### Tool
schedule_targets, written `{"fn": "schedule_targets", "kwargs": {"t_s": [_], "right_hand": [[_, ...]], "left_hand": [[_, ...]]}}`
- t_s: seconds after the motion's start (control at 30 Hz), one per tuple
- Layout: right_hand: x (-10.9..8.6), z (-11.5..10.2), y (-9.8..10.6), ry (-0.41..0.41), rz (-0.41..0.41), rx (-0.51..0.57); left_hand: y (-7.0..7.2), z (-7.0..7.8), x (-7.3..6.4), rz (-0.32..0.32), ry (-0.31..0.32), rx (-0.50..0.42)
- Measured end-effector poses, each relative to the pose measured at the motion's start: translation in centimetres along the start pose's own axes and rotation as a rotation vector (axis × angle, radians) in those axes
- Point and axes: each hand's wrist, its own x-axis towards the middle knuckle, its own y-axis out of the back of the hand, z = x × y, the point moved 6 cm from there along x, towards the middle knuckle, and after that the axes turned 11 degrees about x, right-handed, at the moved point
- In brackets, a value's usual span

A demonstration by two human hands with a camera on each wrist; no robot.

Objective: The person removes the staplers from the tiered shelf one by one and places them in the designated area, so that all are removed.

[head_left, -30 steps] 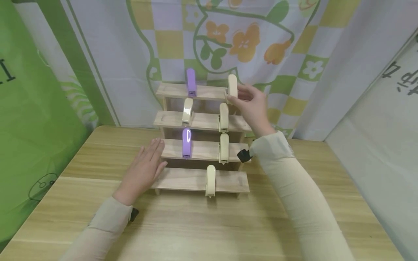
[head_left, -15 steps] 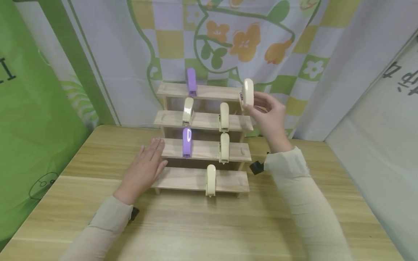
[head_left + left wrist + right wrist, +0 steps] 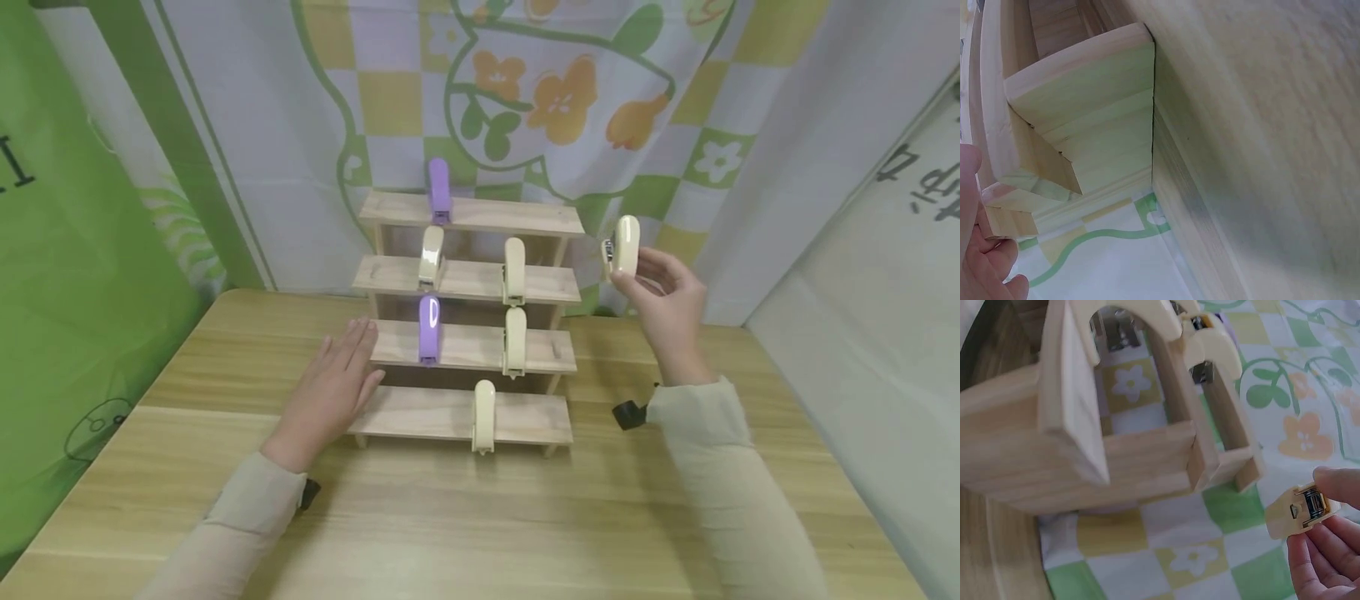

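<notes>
Cream stapler in the right hand: pale, smooth plastic body, rounded at the top, narrow, standing close to upright with its long back facing the viewer. In the head view its split side faces left, toward the rack, and bright metal shows in the gap between upper arm and base. The right wrist view gives it end-on: a dark and silver metal mechanism set between cream side walls, with a paler flat part jutting out to one side. Grip is a pinch, thumb on one side, curved fingers on the other, taking the lower part; the upper part rises free above the fingertips. Stapler sits at the left, fingertip side of the hand, in the air, just beyond the right end of the top shelf of the wooden rack and apart from it. Left hand lies at the rack's left end, fingers extended and together, thumb a little apart, nothing grasped; exact contact with the wood hard to make out. Six further staplers on the four tiers: purple stapler alone on top, cream and purple ones below. Rack stands on the wood-grain bench, patterned cloth behind.
</notes>
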Motion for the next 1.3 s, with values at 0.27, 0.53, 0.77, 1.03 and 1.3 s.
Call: {"fn": "schedule_targets", "kwargs": {"t_s": [0.27,0.53,0.77,1.03,1.3], "right_hand": [[0.1,2.6,3.3,-0.08,0.061,0.058],[-0.2,4.8,5.7,-0.137,0.078,-0.028],[0.6,8.2,8.5,-0.179,0.1,-0.048],[1.0,10.4,11.0,-0.192,0.04,-0.257],[1.7,12.1,12.8,-0.229,0.008,-0.295]], "left_hand": [[-0.3,-0.2,-0.1,-0.006,0.022,-0.029],[0.1,-0.1,-0.1,-0.008,0.029,-0.045],[-0.2,-0.1,0.0,-0.03,0.036,-0.036],[-0.1,0.0,0.0,-0.032,0.03,-0.024],[0.1,0.1,0.1,-0.022,0.031,-0.021]]}}
